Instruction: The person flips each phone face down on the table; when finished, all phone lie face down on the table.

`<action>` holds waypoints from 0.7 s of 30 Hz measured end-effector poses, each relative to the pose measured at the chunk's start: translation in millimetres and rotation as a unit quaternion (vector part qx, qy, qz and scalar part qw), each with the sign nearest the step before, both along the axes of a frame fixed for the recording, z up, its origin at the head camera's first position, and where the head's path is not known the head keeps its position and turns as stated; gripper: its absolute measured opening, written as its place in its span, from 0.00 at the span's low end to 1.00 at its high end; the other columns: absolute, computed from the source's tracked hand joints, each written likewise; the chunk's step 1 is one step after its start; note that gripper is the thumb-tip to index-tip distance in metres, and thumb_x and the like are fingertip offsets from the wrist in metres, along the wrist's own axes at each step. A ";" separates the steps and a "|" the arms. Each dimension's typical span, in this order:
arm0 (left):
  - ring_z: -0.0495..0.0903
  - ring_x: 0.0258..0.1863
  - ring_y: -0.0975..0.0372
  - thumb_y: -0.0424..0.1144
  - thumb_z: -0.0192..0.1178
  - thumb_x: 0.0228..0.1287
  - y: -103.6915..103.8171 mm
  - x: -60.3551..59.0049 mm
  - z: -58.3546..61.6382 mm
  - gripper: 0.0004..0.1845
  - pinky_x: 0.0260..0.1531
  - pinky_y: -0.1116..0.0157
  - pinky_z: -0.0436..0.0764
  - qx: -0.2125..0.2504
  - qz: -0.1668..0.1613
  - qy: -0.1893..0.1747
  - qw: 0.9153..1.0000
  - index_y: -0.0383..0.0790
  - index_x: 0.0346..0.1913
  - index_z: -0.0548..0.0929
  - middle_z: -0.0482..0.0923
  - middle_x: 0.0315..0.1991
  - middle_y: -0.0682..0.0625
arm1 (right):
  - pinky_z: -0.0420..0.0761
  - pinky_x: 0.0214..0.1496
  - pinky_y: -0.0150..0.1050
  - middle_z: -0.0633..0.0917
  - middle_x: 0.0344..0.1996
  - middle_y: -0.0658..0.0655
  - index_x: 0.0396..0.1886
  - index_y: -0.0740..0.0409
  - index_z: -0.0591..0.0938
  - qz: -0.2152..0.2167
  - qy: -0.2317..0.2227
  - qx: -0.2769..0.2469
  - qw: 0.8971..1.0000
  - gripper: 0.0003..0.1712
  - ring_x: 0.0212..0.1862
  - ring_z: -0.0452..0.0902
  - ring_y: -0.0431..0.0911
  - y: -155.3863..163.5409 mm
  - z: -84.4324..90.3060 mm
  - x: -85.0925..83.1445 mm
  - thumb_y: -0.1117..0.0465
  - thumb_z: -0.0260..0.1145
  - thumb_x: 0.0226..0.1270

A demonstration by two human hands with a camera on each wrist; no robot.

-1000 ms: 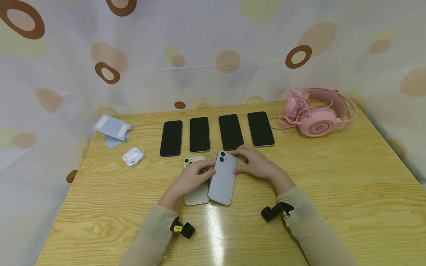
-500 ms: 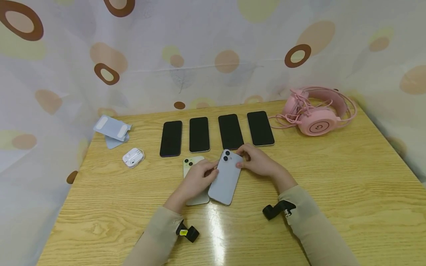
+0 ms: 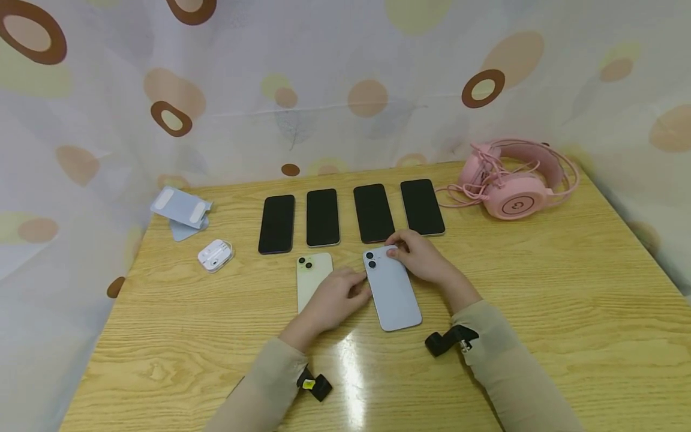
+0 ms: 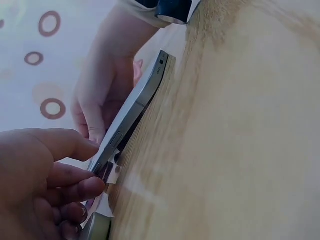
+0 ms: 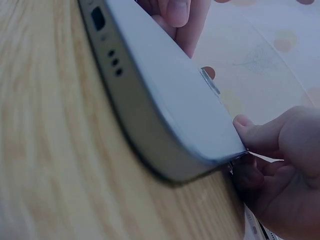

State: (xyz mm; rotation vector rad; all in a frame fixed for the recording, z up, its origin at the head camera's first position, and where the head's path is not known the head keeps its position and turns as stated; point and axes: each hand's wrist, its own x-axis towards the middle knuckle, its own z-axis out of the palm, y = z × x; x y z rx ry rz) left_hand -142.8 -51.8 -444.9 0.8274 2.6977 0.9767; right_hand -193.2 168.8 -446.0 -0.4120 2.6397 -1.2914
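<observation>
A pale lavender smartphone [image 3: 396, 294], its back and two camera lenses facing up, is tilted with its top end raised off the table. My right hand [image 3: 423, 258] pinches its top right corner, thumb on the back and fingers beneath, as the right wrist view shows. My left hand [image 3: 337, 300] has thumb and fingertips at the phone's left edge; in the left wrist view the thumb [image 4: 75, 145] meets the upper edge and the curled fingers sit under it. A pale yellow smartphone [image 3: 313, 276] lies back up on the left, its lower part hidden by my left hand.
Several black-screened phones [image 3: 323, 217] lie in a row behind the hands. Pink headphones [image 3: 518, 195] with tangled cable sit at the back right. White earphones in a case [image 3: 216, 255] and a folded pale blue card piece [image 3: 182, 207] are on the left of the wooden table [image 3: 540, 288].
The lavender phone has moved right, its lower end swinging right, and uncovered more of the yellow phone's side. My left hand has moved right and slightly down with it.
</observation>
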 end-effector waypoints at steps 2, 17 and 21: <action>0.67 0.29 0.63 0.40 0.58 0.66 1.4 0.0 -0.2 0.14 0.29 0.67 0.67 -0.006 0.003 0.007 1.000 0.34 0.48 0.82 0.67 0.25 0.55 | 0.69 0.42 0.43 0.77 0.39 0.60 0.47 0.67 0.78 -0.008 0.004 0.008 1.000 0.12 0.40 0.69 0.51 -0.5 -0.1 -0.3 0.63 0.60 0.69; 0.65 0.30 0.61 0.39 0.57 0.66 0.8 -1.7 -0.9 0.24 0.29 0.67 0.65 -0.024 0.011 -0.004 1.000 0.29 0.61 0.73 0.65 0.29 0.51 | 0.70 0.38 0.41 0.75 0.35 0.58 0.45 0.65 0.80 -0.021 0.018 0.024 0.999 0.11 0.36 0.69 0.49 -3.9 -1.3 -0.8 0.62 0.62 0.69; 0.65 0.30 0.61 0.39 0.57 0.66 0.9 -2.2 -1.4 0.23 0.29 0.67 0.65 -0.022 0.014 -0.009 1.000 0.29 0.60 0.74 0.65 0.28 0.51 | 0.70 0.38 0.40 0.75 0.35 0.58 0.45 0.65 0.80 -0.018 0.021 0.022 0.999 0.11 0.36 0.69 0.49 -3.9 -1.2 -0.1 0.62 0.62 0.68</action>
